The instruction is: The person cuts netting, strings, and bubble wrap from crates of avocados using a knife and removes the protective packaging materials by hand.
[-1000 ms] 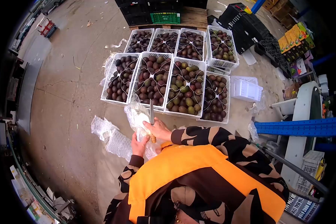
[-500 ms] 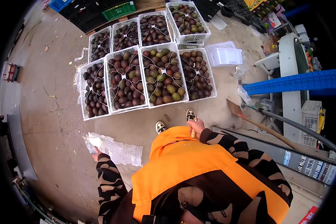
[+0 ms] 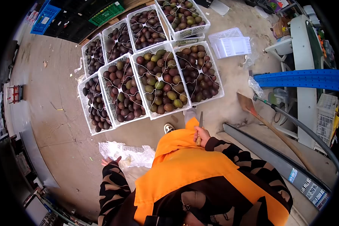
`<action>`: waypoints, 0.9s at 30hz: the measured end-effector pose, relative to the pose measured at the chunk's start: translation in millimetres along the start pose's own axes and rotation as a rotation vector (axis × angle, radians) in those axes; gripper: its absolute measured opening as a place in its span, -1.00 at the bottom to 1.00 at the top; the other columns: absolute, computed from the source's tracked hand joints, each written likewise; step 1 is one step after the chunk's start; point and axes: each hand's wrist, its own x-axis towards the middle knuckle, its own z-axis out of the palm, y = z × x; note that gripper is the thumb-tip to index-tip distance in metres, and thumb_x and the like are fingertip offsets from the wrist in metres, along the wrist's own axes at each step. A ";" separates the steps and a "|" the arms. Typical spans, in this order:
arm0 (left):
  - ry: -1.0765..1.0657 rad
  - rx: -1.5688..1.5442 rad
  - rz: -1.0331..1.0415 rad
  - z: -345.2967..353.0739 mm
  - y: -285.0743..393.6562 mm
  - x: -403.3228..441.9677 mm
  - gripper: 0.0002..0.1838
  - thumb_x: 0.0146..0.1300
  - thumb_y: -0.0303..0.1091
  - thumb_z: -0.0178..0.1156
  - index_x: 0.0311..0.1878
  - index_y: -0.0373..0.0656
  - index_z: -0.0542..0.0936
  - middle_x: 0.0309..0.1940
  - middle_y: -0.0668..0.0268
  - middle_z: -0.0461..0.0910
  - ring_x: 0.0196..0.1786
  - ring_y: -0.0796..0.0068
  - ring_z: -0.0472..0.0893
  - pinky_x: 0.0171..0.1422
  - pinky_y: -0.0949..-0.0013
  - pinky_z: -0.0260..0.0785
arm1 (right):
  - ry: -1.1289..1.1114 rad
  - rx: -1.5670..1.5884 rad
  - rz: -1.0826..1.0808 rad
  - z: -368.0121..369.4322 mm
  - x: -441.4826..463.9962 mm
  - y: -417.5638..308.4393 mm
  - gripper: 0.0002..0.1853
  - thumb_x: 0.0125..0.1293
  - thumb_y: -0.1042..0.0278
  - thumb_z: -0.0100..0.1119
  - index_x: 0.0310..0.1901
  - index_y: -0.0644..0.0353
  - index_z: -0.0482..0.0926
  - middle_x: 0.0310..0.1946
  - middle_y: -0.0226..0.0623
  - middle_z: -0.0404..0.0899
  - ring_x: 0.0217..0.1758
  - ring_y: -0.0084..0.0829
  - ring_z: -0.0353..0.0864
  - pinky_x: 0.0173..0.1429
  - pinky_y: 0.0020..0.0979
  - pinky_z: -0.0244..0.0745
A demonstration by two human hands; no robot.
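Note:
My right hand [image 3: 203, 136] grips a knife [image 3: 198, 141] by its light wooden handle, in front of my orange apron [image 3: 184, 171]. Its narrow blade points away from me, toward the crates. My left hand [image 3: 111, 162] is held out low on the left with its fingers spread. Right beside those fingers is a crumpled sheet of clear plastic [image 3: 133, 155]; whether they still touch cannot be made out. Ahead of my feet stand white crates filled with dark purple and green avocados [image 3: 162, 81], with white string crossing over their tops.
Black crates and a green crate [image 3: 107, 14] stand at the back left. White baskets [image 3: 233, 47] sit right of the avocado crates. On the right are a blue beam [image 3: 297, 80], a wooden-handled shovel [image 3: 246, 102] and a long grey metal bar [image 3: 267, 158] on the floor.
My left hand has spread its fingers at the plastic sheet, which has shifted right in view. The knife blade has come into sight in my right hand. One foot has stepped toward the crates.

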 end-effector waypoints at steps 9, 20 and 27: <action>0.152 -0.728 1.254 -156.2 341.8 -43.4 -0.90 0.18 -0.39 0.25 -0.25 -0.15 0.65 -0.28 0.13 0.64 -0.18 0.09 0.66 -0.09 0.20 0.48 | 0.596 -0.234 -0.547 39.5 149.7 -23.3 -0.53 0.07 0.14 0.51 -0.22 0.21 0.40 -0.44 -0.37 0.48 -0.52 -0.55 0.45 -0.49 -0.43 0.39; -0.103 -0.258 1.467 -227.6 527.6 -63.5 -0.46 0.44 0.06 0.01 -0.34 -0.32 0.56 -0.60 0.04 0.58 -0.49 0.20 0.70 -0.34 0.14 0.48 | 0.564 0.320 -0.147 111.1 237.2 34.0 -0.54 0.00 0.30 0.53 -0.15 0.24 0.47 -0.31 -0.35 0.54 -0.36 -0.46 0.50 -0.39 -0.40 0.38; 0.107 -0.425 1.325 -244.4 515.0 -109.7 -0.50 0.50 -0.05 -0.14 -0.38 -0.30 0.49 -0.71 0.14 0.56 -0.59 0.27 0.64 -0.44 0.24 0.44 | 0.395 0.465 -0.232 109.5 193.8 25.1 -0.87 0.07 0.51 0.25 -0.33 0.23 0.53 -0.51 -0.36 0.52 -0.64 -0.47 0.42 -0.60 -0.39 0.30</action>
